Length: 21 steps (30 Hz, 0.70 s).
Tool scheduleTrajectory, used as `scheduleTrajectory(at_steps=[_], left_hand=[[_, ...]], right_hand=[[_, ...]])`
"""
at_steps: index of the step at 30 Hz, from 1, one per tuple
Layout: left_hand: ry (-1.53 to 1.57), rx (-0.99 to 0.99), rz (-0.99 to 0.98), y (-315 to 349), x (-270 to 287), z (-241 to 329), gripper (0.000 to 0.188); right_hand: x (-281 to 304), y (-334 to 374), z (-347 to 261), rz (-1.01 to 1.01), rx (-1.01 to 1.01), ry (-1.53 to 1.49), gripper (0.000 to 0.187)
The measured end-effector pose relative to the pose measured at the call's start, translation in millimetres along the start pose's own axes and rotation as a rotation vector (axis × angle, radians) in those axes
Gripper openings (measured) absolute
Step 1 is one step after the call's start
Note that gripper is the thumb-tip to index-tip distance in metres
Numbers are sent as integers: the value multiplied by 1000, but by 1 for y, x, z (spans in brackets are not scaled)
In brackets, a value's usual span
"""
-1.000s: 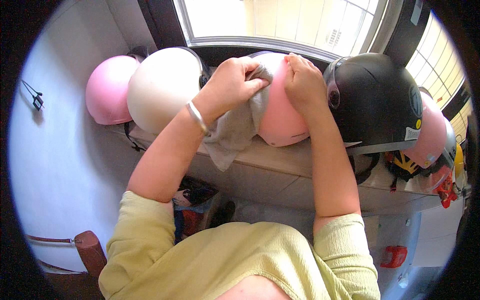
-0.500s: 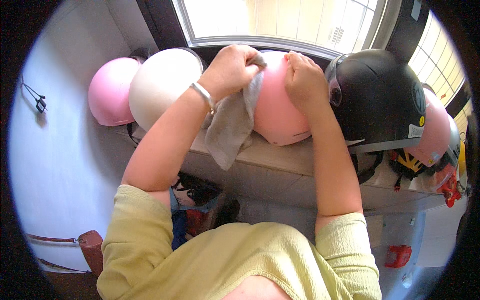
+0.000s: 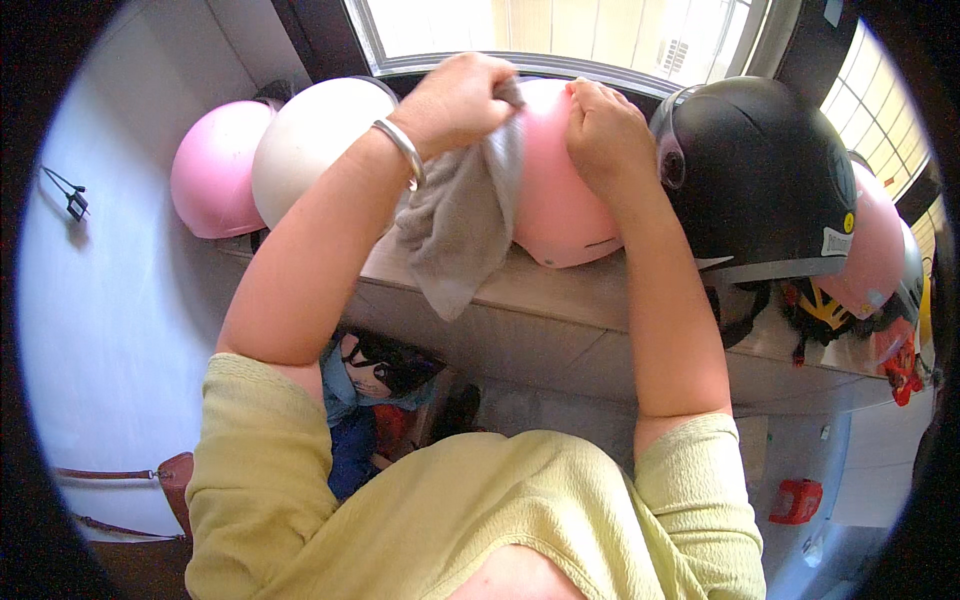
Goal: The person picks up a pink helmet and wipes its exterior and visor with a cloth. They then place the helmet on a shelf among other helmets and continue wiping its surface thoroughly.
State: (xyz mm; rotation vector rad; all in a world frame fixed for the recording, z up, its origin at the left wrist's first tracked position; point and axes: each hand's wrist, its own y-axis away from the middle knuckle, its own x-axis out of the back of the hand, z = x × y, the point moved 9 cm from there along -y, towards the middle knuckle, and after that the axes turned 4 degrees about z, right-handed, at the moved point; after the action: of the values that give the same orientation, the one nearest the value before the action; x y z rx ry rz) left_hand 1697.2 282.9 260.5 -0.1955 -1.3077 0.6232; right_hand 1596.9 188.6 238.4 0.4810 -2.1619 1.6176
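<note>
A pink helmet (image 3: 560, 205) rests on the window ledge in front of me, between a white helmet (image 3: 310, 150) and a black helmet (image 3: 760, 180). My left hand (image 3: 465, 100) is closed on a grey cloth (image 3: 465, 230), which hangs down along the left side of the pink helmet. A silver bangle circles my left wrist. On the upper right of the pink helmet lies my right hand (image 3: 610, 140), its fingers bent over the shell toward the far side. The fingertips are partly hidden.
Another pink helmet (image 3: 220, 170) sits at the far left of the ledge (image 3: 560, 300). A pale pink helmet (image 3: 870, 250) and red and yellow items stand right of the black one. Behind is a window (image 3: 560, 35). A brown bag (image 3: 178, 485) hangs at lower left.
My left hand has shifted slightly up and left with the cloth, its elbow further out. My right hand stays on the pink helmet. The whole view has shifted a little.
</note>
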Motion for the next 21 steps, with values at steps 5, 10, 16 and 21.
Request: scheduleTrajectory(at_steps=[5, 10, 16, 21], left_hand=[[187, -2, 16, 9, -10, 8, 14], [271, 128, 47, 4, -5, -24, 16], [267, -29, 149, 23, -5, 23, 15], [107, -14, 368, 38, 5, 0, 19]], right_hand=[[-1, 3, 6, 7, 11, 13, 24], [-4, -2, 1, 43, 36, -13, 25], [-6, -1, 4, 26, 23, -6, 27], [-9, -1, 7, -28, 1, -23, 28]])
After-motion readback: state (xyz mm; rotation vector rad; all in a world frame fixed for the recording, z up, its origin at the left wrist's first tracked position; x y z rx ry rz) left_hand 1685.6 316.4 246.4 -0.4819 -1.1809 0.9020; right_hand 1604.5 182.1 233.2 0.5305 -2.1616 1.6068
